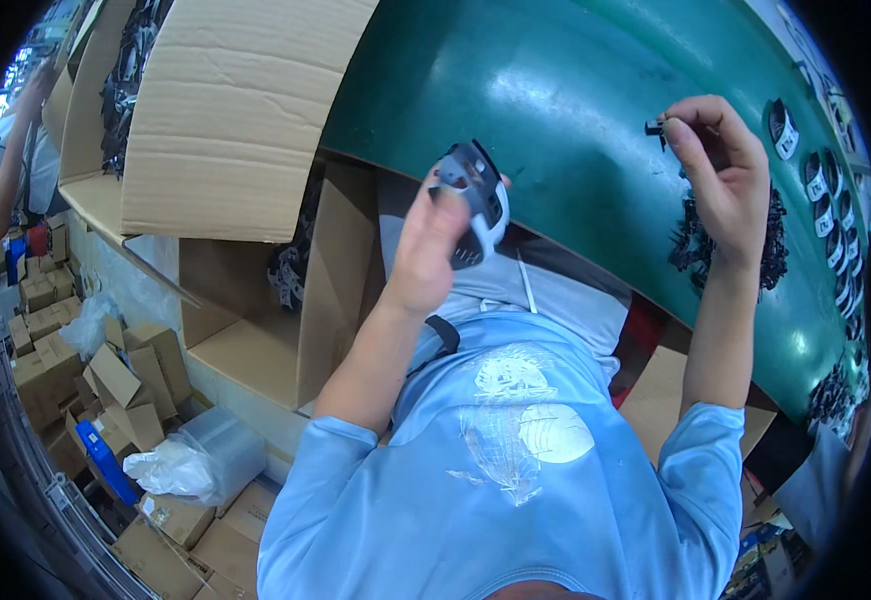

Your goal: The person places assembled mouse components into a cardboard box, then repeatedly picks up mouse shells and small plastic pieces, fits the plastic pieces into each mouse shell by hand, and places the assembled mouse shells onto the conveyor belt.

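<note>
My left hand [431,240] is closed around a black and grey plastic housing [476,200] with a pale curved edge, held over the near edge of the green table [556,90]. Out to the right, my right hand [721,170] pinches a small black clip-like part [656,129] between thumb and fingertips, above the table. Under and beside my right wrist lies a pile of small black parts [774,240]. The two held pieces are well apart. My left fingers partly hide the housing.
Rows of black and white pieces [822,215] line the table's far right side, with another dark heap [834,395] nearer. Open cardboard boxes [236,110] of dark parts stand at the left. Cartons and a clear plastic bag [211,455] crowd the floor. Another person's arm [6,180] shows far left.
</note>
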The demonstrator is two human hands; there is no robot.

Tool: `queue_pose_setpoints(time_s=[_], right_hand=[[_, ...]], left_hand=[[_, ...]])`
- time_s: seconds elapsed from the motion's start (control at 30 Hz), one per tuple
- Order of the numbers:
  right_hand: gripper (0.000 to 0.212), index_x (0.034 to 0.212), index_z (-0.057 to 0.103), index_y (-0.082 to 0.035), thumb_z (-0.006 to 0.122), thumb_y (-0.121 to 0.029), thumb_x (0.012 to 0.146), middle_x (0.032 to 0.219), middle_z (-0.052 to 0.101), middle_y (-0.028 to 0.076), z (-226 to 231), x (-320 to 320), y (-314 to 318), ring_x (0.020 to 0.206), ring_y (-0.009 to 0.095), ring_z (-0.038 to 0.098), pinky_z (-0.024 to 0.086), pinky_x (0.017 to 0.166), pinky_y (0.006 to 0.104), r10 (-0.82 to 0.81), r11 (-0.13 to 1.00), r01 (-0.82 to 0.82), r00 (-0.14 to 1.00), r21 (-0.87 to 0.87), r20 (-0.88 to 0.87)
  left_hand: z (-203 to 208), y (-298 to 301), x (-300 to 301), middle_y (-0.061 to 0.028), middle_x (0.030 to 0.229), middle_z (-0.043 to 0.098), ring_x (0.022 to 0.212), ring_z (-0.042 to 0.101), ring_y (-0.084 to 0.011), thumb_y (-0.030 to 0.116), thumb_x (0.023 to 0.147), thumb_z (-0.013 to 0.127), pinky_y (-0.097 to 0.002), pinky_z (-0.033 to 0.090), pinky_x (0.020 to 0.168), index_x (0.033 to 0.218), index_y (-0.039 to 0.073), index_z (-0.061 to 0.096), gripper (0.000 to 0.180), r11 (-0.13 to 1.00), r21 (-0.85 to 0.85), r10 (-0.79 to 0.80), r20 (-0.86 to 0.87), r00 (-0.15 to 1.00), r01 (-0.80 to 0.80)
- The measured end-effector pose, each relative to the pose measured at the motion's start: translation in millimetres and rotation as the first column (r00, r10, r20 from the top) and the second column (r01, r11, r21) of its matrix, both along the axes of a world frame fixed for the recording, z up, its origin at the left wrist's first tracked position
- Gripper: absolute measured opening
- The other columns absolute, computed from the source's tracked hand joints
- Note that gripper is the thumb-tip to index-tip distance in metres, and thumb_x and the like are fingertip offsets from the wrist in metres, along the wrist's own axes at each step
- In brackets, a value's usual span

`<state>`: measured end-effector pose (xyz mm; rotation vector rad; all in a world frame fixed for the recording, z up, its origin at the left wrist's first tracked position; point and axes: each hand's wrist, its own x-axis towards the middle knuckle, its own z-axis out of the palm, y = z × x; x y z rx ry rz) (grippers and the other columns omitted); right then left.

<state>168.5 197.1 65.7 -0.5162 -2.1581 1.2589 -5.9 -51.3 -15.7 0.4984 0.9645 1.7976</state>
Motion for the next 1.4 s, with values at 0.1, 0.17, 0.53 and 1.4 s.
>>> queue_pose_setpoints(time_s=[0.1, 0.17, 0.53, 1.4], right_hand=[[0.012, 0.107, 0.07, 0.002, 0.072, -0.008, 0.101, 0.092, 0.069, -0.001, -13.2, -7.6, -4.5, 0.085, 0.005, 0.061, 0.048, 0.076, 0.0199, -0.095, 0.995, 0.093, 0.992, -0.029, -0.081], [0.014, 0.109, 0.071, 0.001, 0.073, -0.01, 0.101, 0.095, 0.07, -0.002, -34.3, -8.5, 3.1, 0.085, 0.005, 0.061, 0.049, 0.077, 0.0203, -0.144, 0.988, 0.138, 0.985, -0.07, -0.091], [0.015, 0.111, 0.068, -0.004, 0.071, -0.016, 0.103, 0.092, 0.067, -0.001, -77.0, -34.3, -51.4, 0.076, 0.006, 0.058, 0.049, 0.07, 0.023, -0.174, 0.694, -0.073, 0.949, -0.716, -0.265], [0.027, 0.133, 0.064, -0.002, 0.064, -0.012, 0.108, 0.098, 0.068, 0.002, -72.5, -51.2, -109.5, 0.081, 0.009, 0.066, 0.059, 0.07, 0.0252, -0.28, 0.464, -0.319, 0.832, -0.826, -0.479]], left_hand=[[14.2, 14.4, -21.3, -0.024, 0.138, 0.06, 0.118, 0.063, -0.0373, 0.031, 0.087, 0.087, -0.0448, 0.052, 0.104, 0.154, -0.007, 0.041, 0.09, 0.944, -0.074, 0.07, -0.907, 0.414, -0.32], [27.5, 32.0, -30.3, -0.028, 0.138, 0.058, 0.122, 0.057, -0.0411, 0.04, 0.082, 0.09, -0.0484, 0.047, 0.109, 0.151, -0.011, 0.042, 0.099, 0.897, -0.142, -0.216, -0.967, -0.136, -0.418], [-1.8, 3.7, -53.4, -0.0243, 0.124, 0.063, 0.112, 0.062, -0.0387, 0.027, 0.073, 0.096, -0.0454, 0.054, 0.098, 0.142, -0.004, 0.055, 0.085, 0.943, -0.105, -0.123, -0.992, -0.039, -0.315], [-29.5, 30.9, -16.7, -0.0085, 0.134, 0.063, 0.122, 0.062, -0.017, 0.033, 0.103, 0.072, -0.0365, 0.05, 0.108, 0.155, 0.005, 0.043, 0.066, 0.991, 0.078, 0.127, -0.27, 0.955, -0.11]])
